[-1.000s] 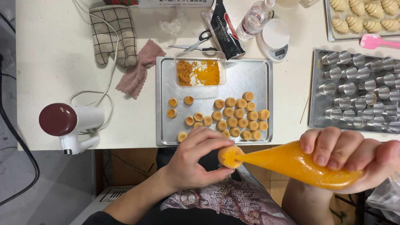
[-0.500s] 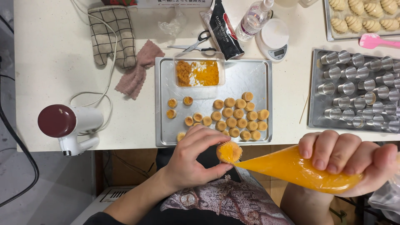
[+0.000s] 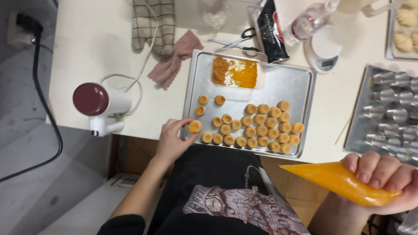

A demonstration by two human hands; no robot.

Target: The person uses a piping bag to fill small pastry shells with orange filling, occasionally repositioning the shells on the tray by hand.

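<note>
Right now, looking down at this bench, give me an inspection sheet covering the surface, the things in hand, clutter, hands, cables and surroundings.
Surface: white table, crowded along its far side.
Job's things: metal tray with rows of small round filled pastries; orange piping bag; tub of orange filling on the tray.
Clutter: checked oven mitt, pink cloth, scissors, black packet, bottle, small scale, tray of metal moulds.
Hands: left hand sets one pastry at the tray's near left corner; right hand grips the piping bag off the table.
Cables: white cord from the red-topped appliance; black cable hangs to the floor.
Surroundings: grey floor.
</note>
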